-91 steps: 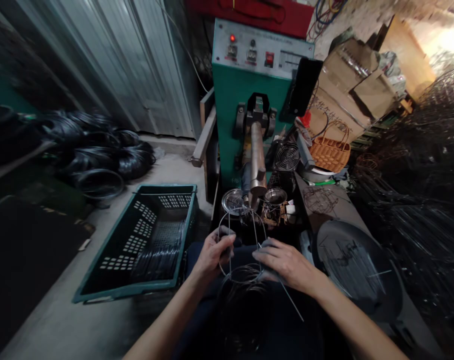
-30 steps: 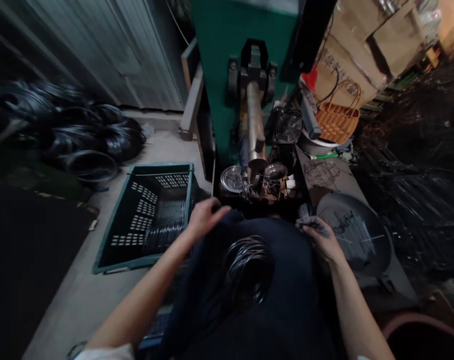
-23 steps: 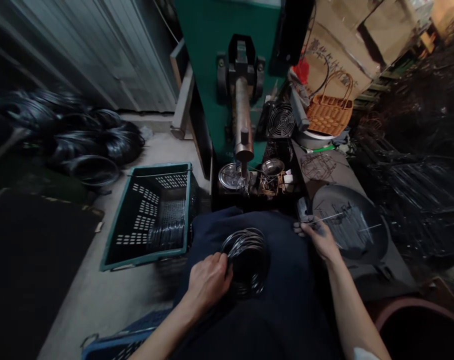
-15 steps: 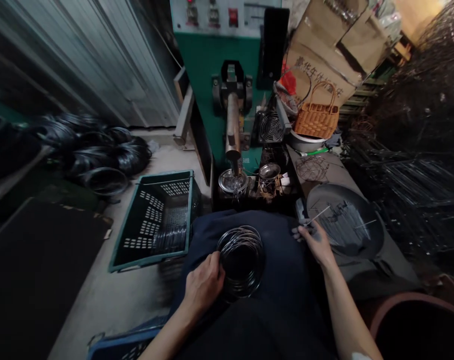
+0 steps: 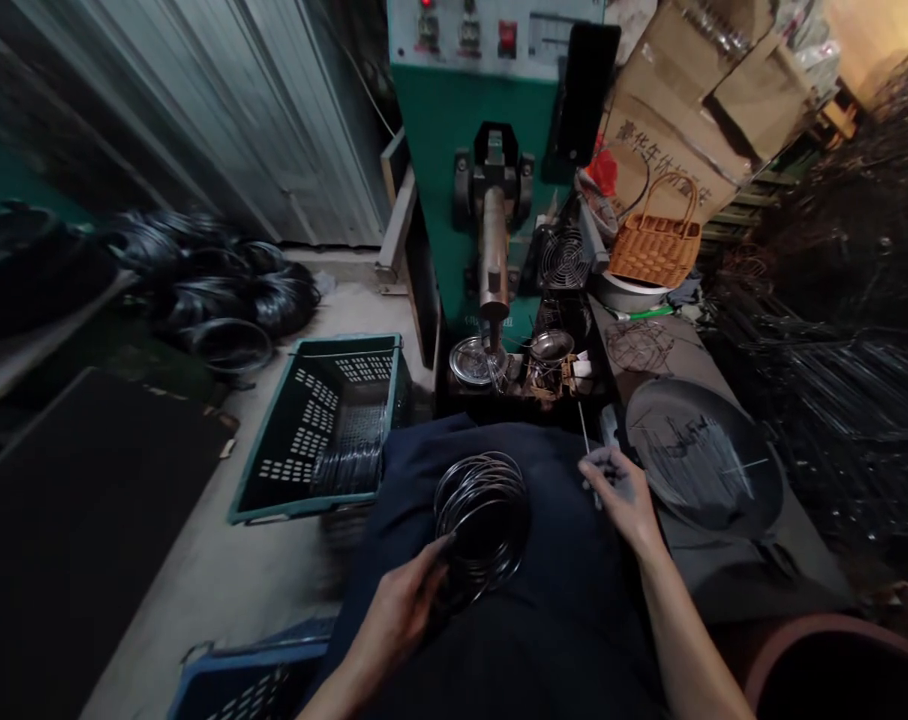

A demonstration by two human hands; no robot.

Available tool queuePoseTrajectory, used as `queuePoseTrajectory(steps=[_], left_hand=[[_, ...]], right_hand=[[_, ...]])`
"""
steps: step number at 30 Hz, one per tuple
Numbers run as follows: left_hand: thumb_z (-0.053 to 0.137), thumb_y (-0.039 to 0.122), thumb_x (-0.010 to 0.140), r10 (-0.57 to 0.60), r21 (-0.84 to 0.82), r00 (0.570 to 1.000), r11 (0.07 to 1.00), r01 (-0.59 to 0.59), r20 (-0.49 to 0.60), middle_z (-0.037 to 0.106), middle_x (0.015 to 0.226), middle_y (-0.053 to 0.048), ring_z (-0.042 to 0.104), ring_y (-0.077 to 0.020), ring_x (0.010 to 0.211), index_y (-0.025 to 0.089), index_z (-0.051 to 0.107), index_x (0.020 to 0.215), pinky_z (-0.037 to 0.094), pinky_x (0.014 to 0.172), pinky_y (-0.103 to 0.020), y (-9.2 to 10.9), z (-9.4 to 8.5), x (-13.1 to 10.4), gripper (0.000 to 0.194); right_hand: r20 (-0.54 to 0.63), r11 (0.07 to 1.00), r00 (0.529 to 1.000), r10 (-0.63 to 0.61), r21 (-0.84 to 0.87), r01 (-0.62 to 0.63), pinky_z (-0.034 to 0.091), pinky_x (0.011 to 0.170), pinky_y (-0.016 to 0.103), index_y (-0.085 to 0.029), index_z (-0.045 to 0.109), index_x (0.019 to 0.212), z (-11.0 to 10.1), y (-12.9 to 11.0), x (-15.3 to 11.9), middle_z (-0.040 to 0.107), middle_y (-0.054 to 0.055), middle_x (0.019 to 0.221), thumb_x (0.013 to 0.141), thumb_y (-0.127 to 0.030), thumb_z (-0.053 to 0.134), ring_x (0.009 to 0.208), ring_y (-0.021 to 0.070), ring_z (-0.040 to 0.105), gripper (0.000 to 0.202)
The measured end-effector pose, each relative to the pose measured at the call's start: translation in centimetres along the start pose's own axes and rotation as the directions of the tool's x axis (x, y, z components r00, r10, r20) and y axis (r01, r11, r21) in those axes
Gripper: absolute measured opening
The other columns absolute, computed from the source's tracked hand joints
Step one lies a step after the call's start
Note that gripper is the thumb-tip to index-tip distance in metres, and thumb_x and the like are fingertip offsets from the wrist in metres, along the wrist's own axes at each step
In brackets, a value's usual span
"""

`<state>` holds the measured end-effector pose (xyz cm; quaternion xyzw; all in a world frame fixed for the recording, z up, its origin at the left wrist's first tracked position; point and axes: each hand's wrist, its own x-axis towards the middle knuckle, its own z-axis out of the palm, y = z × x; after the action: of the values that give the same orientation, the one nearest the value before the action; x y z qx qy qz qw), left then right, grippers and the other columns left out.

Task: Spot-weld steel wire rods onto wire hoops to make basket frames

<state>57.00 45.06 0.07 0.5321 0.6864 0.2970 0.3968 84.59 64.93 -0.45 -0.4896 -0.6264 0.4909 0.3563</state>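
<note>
A bundle of shiny metal wire rings (image 5: 478,470) rests on the dark cloth over my lap. My left hand (image 5: 403,605) is closed on its lower left side, thumb on top and the other fingers partly hidden beneath. To the right, my right hand (image 5: 623,495) pinches a thin metal rod (image 5: 584,428) that points up and away from me; its fingertips look darkened. Beside that hand lies a dark round pan (image 5: 705,510) with many short straight rods in it. Ahead stands a green machine (image 5: 431,130) with a cylindrical metal arm (image 5: 494,250) over a round metal piece (image 5: 469,362).
A green plastic crate (image 5: 274,400) holding wire pieces stands at left, near black wire coils (image 5: 229,345) on the floor. A blue crate (image 5: 251,690) is at bottom left. Right of the machine are a wicker basket (image 5: 656,250) and a cardboard box (image 5: 671,110); dark wire frames (image 5: 851,400) pile up beyond.
My right hand has moved away from the pan, and its rod has turned to point forward. My left hand has slid lower along the rings. The view has shifted slightly left.
</note>
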Motion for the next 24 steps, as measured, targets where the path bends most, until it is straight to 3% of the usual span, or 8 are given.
queuePoseTrajectory(steps=[3, 5, 7, 10, 13, 15, 18, 24], left_hand=[[0.054, 0.041, 0.085, -0.145, -0.278, 0.989, 0.951, 0.136, -0.012, 0.069, 0.081, -0.002, 0.062, -0.0168, 0.063, 0.026, 0.056, 0.125, 0.05, 0.063, -0.026, 1.3, -1.6, 0.6, 0.043], [0.061, 0.044, 0.08, -0.216, -0.495, 0.976, 0.853, 0.169, -0.04, 0.068, 0.078, -0.002, 0.06, -0.0147, 0.058, 0.022, 0.054, 0.127, 0.05, 0.059, -0.026, 3.1, -2.6, 2.3, 0.053], [0.066, 0.044, 0.076, -0.257, -0.687, 0.965, 0.712, 0.145, -0.062, 0.065, 0.074, -0.001, 0.057, -0.0116, 0.054, 0.021, 0.053, 0.128, 0.048, 0.055, -0.023, 5.2, -3.0, 4.8, 0.058], [0.072, 0.042, 0.071, -0.266, -0.873, 0.964, 0.474, 0.118, -0.014, 0.06, 0.068, 0.001, 0.054, -0.0086, 0.05, 0.018, 0.054, 0.125, 0.046, 0.051, -0.021, 7.2, -2.2, 8.9, 0.062], [0.076, 0.039, 0.069, -0.243, -0.935, 0.965, 0.309, 0.174, 0.1, 0.058, 0.066, 0.003, 0.054, -0.0088, 0.051, 0.017, 0.053, 0.124, 0.046, 0.049, -0.021, 7.1, -0.5, 12.0, 0.063], [0.076, 0.037, 0.069, -0.212, -0.928, 0.961, 0.289, 0.236, 0.178, 0.06, 0.068, 0.002, 0.057, -0.0101, 0.053, 0.017, 0.054, 0.124, 0.048, 0.052, -0.023, 6.3, 0.3, 13.2, 0.063], [0.077, 0.033, 0.069, -0.155, -0.884, 0.951, 0.354, 0.305, 0.266, 0.065, 0.076, -0.003, 0.061, -0.0131, 0.06, 0.016, 0.054, 0.126, 0.051, 0.056, -0.026, 5.3, 0.3, 13.8, 0.064], [0.076, 0.03, 0.071, -0.111, -0.847, 0.953, 0.437, 0.301, 0.282, 0.065, 0.09, -0.007, 0.063, -0.0163, 0.067, 0.021, 0.045, 0.136, 0.052, 0.054, -0.026, 6.1, -0.5, 14.4, 0.073]], right_hand=[[0.179, 0.987, 0.975, -0.132, -0.065, 0.146, 0.053, 0.066, 0.032, -0.021, 0.067, 0.097, 0.9, -3.6, -0.9, 0.069, 0.006, 0.085, 0.08, -0.041, 0.069, 0.073, 0.0211, 0.065, 0.026], [0.349, 0.961, 0.908, -0.229, -0.069, 0.269, 0.051, 0.088, 0.041, -0.024, 0.063, 0.115, 2.0, -5.5, -1.8, 0.067, 0.008, 0.109, 0.076, -0.039, 0.073, 0.099, 0.0275, 0.063, 0.043], [0.478, 0.924, 0.827, -0.297, -0.076, 0.375, 0.046, 0.099, 0.042, -0.027, 0.053, 0.13, 3.6, -6.5, -2.5, 0.061, 0.006, 0.125, 0.076, -0.038, 0.073, 0.113, 0.0276, 0.057, 0.058], [0.533, 0.836, 0.756, -0.38, -0.151, 0.527, 0.041, 0.106, 0.038, -0.03, 0.04, 0.14, 6.2, -6.2, -2.5, 0.054, 0.002, 0.134, 0.085, -0.033, 0.064, 0.12, 0.0218, 0.053, 0.061], [0.537, 0.746, 0.745, -0.397, -0.284, 0.602, 0.04, 0.107, 0.037, -0.029, 0.034, 0.143, 7.4, -5.3, -1.6, 0.052, 0.002, 0.136, 0.09, -0.027, 0.056, 0.122, 0.0193, 0.052, 0.057], [0.543, 0.718, 0.765, -0.345, -0.372, 0.588, 0.046, 0.101, 0.034, -0.029, 0.035, 0.142, 7.2, -4.9, -1.0, 0.052, 0.003, 0.137, 0.09, -0.026, 0.055, 0.121, 0.0194, 0.053, 0.056], [0.557, 0.683, 0.784, -0.275, -0.46, 0.567, 0.052, 0.092, 0.033, -0.03, 0.035, 0.142, 6.3, -5.1, -0.5, 0.051, 0.003, 0.137, 0.089, -0.027, 0.055, 0.116, 0.0208, 0.058, 0.057], [0.589, 0.641, 0.779, -0.214, -0.517, 0.568, 0.054, 0.088, 0.036, -0.031, 0.034, 0.143, 6.1, -5.8, 0.1, 0.05, 0.003, 0.139, 0.087, -0.026, 0.055, 0.112, 0.0226, 0.06, 0.06]])
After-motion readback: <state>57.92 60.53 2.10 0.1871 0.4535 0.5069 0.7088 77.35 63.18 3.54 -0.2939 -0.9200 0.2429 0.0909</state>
